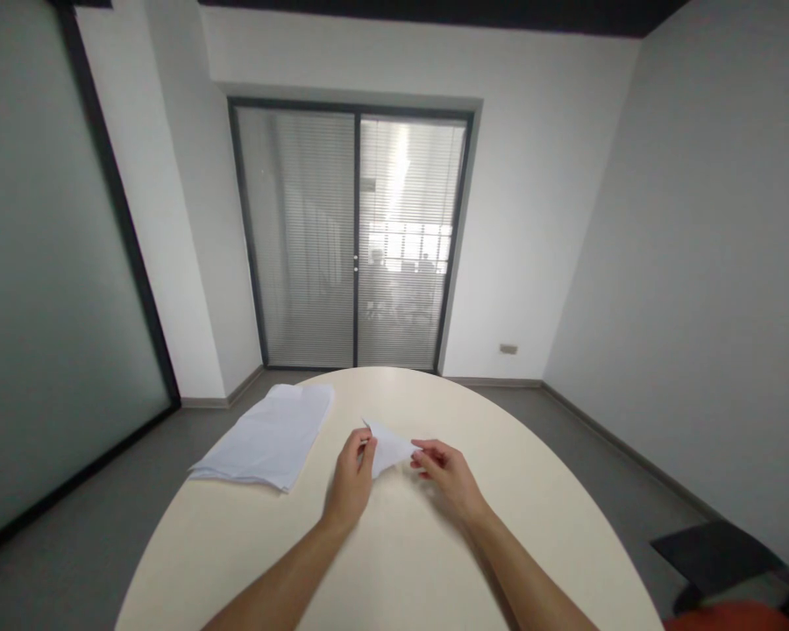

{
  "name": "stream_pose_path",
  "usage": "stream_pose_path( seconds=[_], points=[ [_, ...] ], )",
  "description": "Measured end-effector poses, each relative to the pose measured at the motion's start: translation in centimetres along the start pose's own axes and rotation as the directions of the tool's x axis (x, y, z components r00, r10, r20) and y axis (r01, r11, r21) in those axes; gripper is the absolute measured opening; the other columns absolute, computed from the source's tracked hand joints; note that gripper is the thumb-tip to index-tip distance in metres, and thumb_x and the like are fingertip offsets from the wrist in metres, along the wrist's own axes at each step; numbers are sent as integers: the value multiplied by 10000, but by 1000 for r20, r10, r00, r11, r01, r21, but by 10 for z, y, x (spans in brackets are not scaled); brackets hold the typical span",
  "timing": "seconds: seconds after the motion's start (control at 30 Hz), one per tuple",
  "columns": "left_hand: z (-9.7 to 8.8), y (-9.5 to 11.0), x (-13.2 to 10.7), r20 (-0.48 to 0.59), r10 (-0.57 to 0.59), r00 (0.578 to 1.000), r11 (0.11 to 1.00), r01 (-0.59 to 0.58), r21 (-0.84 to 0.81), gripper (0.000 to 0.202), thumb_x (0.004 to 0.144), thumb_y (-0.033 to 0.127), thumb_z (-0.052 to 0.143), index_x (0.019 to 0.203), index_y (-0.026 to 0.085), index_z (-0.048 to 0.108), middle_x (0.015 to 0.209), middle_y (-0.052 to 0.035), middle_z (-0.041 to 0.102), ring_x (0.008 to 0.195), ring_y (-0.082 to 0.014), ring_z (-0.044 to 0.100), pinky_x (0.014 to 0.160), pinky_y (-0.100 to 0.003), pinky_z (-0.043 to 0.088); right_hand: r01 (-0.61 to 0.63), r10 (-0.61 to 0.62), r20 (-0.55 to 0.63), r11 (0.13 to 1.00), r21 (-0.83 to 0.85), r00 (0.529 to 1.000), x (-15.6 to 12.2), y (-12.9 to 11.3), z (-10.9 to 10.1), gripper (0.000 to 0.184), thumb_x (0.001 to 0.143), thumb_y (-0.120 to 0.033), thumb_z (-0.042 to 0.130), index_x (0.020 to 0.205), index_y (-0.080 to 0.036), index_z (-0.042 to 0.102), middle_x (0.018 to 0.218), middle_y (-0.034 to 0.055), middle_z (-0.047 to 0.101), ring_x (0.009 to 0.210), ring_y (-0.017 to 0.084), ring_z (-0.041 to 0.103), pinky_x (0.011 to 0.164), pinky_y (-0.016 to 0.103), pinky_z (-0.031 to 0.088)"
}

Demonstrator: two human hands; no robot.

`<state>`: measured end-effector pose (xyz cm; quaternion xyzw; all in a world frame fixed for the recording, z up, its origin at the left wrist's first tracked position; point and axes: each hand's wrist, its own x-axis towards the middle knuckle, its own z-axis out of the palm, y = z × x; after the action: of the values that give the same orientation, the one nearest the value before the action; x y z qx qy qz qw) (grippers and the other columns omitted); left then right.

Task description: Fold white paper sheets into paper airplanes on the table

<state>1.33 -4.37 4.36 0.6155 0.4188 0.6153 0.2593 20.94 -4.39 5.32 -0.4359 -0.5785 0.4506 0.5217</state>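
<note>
A small piece of white folded paper (388, 449), roughly triangular, is held up between my two hands above the table. My left hand (353, 473) pinches its left edge between thumb and fingers. On the other side, my right hand (448, 473) grips the pointed right corner with thumb and fingertips. To the left of my left hand lies a stack of white paper sheets (273, 436), its edges slightly uneven.
The round cream table (394, 561) has its far edge toward a glass door (309, 245) with blinds. A dark flat object (716, 556) and something red (736, 616) are at the lower right, beside the table. White walls stand around.
</note>
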Motion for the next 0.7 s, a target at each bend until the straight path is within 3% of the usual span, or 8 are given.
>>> stream_pose_path(
  seconds=[0.2, 0.33, 0.5, 0.6, 0.7],
  points=[
    [-1, 3, 2, -105, 132, 986, 988, -123, 90, 173, 958, 341, 492, 897, 224, 604, 1181, -77, 593, 1169, -223, 540, 1052, -370, 379, 29, -28, 18, 997, -69, 999, 1, 2, 0, 490, 751, -623, 708, 956, -181, 755, 829, 84, 728, 805, 224, 665, 711, 329, 520],
    [-2, 2, 2, -80, 127, 989, 987, -118, 104, 128, 931, 323, 534, 990, 225, 593, 1326, -95, 548, 1267, -242, 489, 1100, -426, 341, 67, -68, -10, 995, -71, 998, 3, 0, -3, 496, 744, -638, 703, 940, -186, 763, 884, 98, 735, 844, 235, 658, 734, 330, 521],
    [-1, -7, 1, -34, 63, 997, 992, -59, 107, 490, 868, 305, 630, 1324, 219, 473, 1392, -115, 519, 1318, -251, 454, 1139, -459, 289, 51, -56, -94, 997, -53, 994, 7, 1, -10, 502, 708, -660, 720, 886, -191, 749, 892, 92, 734, 876, 249, 655, 745, 338, 528],
    [2, -15, 1, 10, -26, 1000, 1000, 26, 5, 581, 832, 312, 676, 1356, 212, 446, 1411, -135, 503, 1310, -263, 470, 1105, -449, 348, 15, -12, -127, 1000, 16, 992, 10, 2, -14, 530, 677, -687, 728, 877, -197, 738, 909, 94, 744, 886, 257, 670, 743, 341, 535],
    [6, -22, 2, 54, -134, 990, 982, 139, -127, 556, 822, 335, 680, 1316, 211, 456, 1335, -141, 552, 1181, -245, 576, 961, -384, 480, -24, 32, -144, 998, 59, 989, 11, 3, -16, 553, 663, -705, 725, 877, -195, 728, 888, 88, 751, 847, 246, 680, 723, 328, 528]
  ],
)
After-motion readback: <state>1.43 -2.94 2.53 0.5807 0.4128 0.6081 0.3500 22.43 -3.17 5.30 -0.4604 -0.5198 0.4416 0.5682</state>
